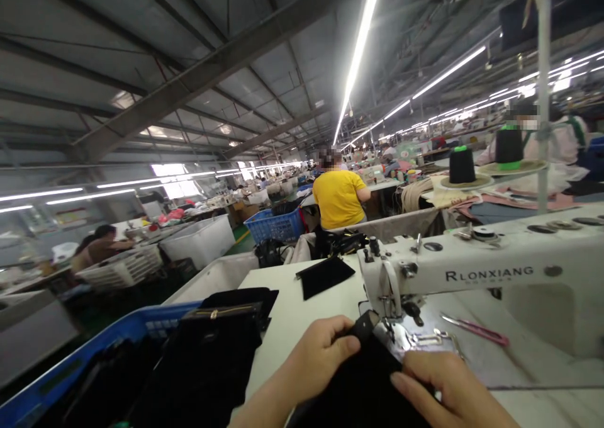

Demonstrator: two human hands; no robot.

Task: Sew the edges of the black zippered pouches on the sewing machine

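A black fabric piece [365, 377] lies at the front of the white sewing machine [481, 270], its upper corner close to the needle area. My left hand [321, 352] pinches that upper end between thumb and fingers. On the piece's right edge, my right hand [438, 381] is closed with the thumb on top. The metal presser foot and guide [419, 338] sit just beyond the cloth. A pair of pink-handled tweezers or snips [476, 329] rests on the machine bed. Another small black piece [326, 277] lies flat on the pale tabletop [278, 315].
A blue crate [117, 324] with stacked black zippered pieces [202, 352] stands at the left. Thread cones [461, 165] stand behind the machine. A co-worker in a yellow top [340, 198] sits ahead. A blue basket [274, 226] and white bins [198, 242] line the aisle.
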